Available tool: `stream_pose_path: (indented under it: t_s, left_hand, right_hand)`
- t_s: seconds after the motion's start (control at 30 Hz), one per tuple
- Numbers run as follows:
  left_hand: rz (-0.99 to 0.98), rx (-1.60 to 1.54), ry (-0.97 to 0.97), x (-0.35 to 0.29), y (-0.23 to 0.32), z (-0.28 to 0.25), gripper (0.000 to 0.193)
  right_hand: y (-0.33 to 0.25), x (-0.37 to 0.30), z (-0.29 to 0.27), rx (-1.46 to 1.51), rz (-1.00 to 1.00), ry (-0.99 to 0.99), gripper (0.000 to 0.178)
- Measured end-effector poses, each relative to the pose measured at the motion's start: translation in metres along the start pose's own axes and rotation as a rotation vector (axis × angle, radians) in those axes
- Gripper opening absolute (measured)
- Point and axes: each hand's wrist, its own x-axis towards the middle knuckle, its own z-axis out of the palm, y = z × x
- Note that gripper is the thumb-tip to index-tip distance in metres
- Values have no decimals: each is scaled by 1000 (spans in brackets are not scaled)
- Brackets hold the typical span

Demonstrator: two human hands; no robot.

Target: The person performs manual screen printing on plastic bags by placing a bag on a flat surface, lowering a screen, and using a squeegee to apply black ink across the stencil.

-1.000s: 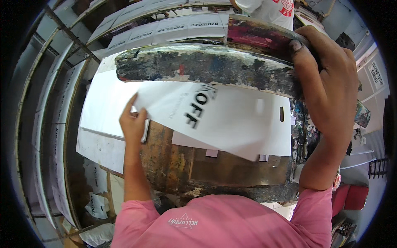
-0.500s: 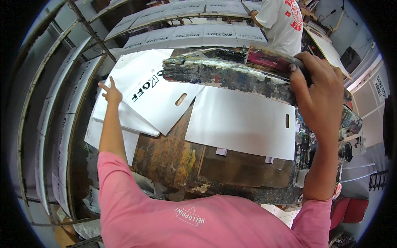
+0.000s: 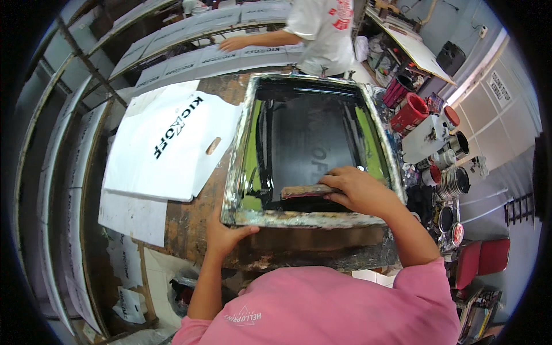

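A screen-printing frame [image 3: 230, 178] lies flat on the table, its mesh coated with wet black ink and edged in green. Inside it, near the front edge, my right hand [image 3: 353, 190] is closed round the wooden handle of a squeegee [image 3: 300, 191]. My left hand [image 3: 223, 234] grips the frame's near left corner, thumb along the front edge and the other fingers partly hidden. Left of the frame is a stack of white die-cut bags [image 3: 135, 158], the top one printed in black. Whatever lies beneath the screen is hidden, with dark lettering showing faintly in the mesh.
Ink cans and a red tub [image 3: 409, 112] crowd the table's right side beside a white jug [image 3: 425, 140]. Drying racks [image 3: 75, 144] with printed sheets stand left and behind. Beyond the table, a person in a white shirt [image 3: 322, 34] reaches an arm leftward.
The frame has come down flat over the white bag on the table. My right hand moved from its raised edge to the squeegee; my left went from the stack to the near corner.
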Motion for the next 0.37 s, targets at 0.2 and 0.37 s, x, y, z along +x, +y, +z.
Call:
stream_pose_path:
  t_s: [0.2, 0.37]
  left_hand:
    - [216, 495, 62, 5, -83, 8, 124]
    - [82, 605, -12, 6, -85, 6, 109]
  right_hand:
    - [128, 123, 42, -260, -123, 458, 41]
    - [215, 239, 33, -362, -11, 413, 48]
